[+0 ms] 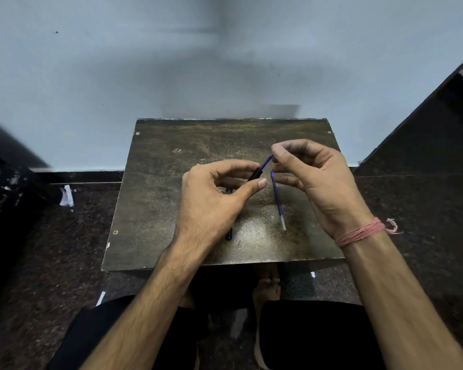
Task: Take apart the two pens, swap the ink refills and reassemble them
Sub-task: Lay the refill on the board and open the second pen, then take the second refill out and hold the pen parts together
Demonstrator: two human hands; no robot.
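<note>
My left hand (217, 193) grips a black pen barrel (255, 174) between thumb and fingers, above the small dark table (171, 222). A blue ink refill (267, 161) sticks out of the barrel's open end, and my right hand (313, 177) pinches its far tip. A second blue refill (278, 201) lies loose on the table under my right hand, its clear end pointing toward me. Another dark pen part (228, 235) lies on the table, mostly hidden beneath my left wrist.
The table stands against a pale wall on a dark speckled floor. Scraps of white paper (67, 196) lie on the floor at the left. My knees and a bare foot (267, 287) show below the table's near edge.
</note>
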